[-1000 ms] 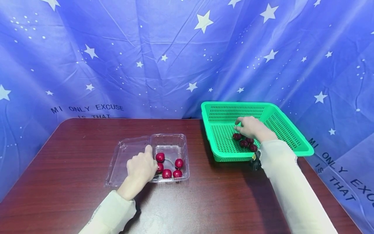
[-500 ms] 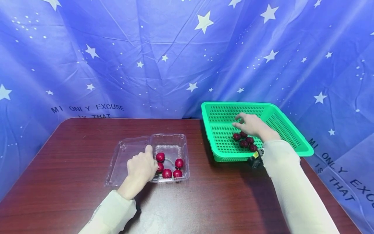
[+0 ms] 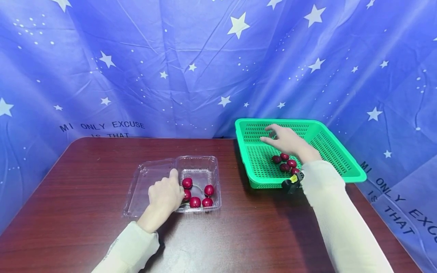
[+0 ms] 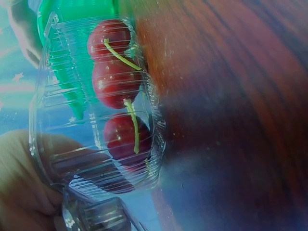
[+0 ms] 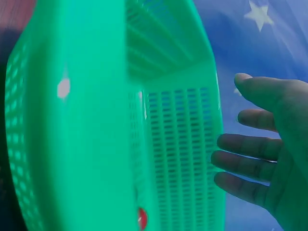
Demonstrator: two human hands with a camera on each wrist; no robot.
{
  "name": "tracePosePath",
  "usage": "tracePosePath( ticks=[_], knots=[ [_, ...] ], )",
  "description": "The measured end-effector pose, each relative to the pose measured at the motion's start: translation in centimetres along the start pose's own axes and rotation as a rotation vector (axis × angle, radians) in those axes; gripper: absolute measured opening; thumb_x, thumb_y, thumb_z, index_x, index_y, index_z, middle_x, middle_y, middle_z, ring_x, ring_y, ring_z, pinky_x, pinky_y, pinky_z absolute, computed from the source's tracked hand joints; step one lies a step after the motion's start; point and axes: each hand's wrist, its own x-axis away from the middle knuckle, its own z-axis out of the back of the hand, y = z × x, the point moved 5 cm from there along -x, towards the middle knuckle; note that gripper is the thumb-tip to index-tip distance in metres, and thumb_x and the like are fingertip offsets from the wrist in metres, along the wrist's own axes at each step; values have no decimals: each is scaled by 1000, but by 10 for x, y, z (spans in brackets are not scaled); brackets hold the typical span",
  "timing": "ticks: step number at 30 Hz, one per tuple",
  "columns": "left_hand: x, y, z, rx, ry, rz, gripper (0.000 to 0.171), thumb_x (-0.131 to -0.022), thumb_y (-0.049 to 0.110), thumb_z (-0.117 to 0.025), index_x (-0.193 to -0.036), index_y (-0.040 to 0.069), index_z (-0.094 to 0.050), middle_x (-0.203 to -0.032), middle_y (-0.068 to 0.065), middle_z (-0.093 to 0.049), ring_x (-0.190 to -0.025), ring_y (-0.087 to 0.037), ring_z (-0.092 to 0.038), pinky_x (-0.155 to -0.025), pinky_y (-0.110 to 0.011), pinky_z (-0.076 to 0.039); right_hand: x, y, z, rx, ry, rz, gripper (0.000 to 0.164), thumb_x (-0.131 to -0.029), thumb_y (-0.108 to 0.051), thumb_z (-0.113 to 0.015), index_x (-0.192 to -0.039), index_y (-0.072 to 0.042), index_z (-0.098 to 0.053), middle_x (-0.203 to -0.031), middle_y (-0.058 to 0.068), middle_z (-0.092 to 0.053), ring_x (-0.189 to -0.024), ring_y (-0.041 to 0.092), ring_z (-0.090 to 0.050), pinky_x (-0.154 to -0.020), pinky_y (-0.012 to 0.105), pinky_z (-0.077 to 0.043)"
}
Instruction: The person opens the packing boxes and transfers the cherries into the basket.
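Observation:
My left hand [image 3: 165, 195] grips the hinge side of a clear plastic clamshell box [image 3: 214, 168], whose lid [image 3: 145, 189] lies folded out to the left. Several red cherries [image 3: 195, 202] sit inside the box; in the left wrist view, green-stemmed cherries [image 4: 117, 83] show through its wall. Over the green basket [image 3: 254, 180], my right hand [image 3: 288, 142] hovers with fingers spread and nothing in them. Below that hand, several darker cherries [image 3: 284, 167] lie grouped on the basket floor. The right wrist view shows the right hand [image 5: 269, 149] with fingers extended near the basket rim.
Both containers rest on a dark reddish-brown table [image 3: 218, 242], the basket to the right of the box. A blue starry cloth [image 3: 191, 94] hangs behind and at the sides. A black wrist device [image 3: 291, 184] sits by the right cuff.
My right hand has risen off the cherries in the basket and shifted left and back, uncovering another cherry. The left hand and the clear box have stayed put.

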Motion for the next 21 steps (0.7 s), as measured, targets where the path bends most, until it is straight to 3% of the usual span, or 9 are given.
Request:
tracePosePath(
  ticks=[15, 21],
  knots=[
    [-1, 0, 1, -2, 6, -3, 23, -86, 20, -57, -97, 3, -46, -80, -28, -70, -70, -46, -66, -55, -53, -50, -10, -49, -2, -14, 17, 106, 59, -95, -35, -56, -142, -1, -41, -137, 25, -54, -124, 40, -50, -101, 60, -41],
    [-1, 0, 1, 0, 5, -4, 23, -85, 20, -57, -97, 3, -46, -79, -27, -70, -69, -45, -66, -55, -52, -50, -13, -69, -8, 27, 13, 154, 60, -94, -36, -58, -141, -2, -43, -135, 22, -56, -122, 36, -52, -102, 57, -43]
  ],
)
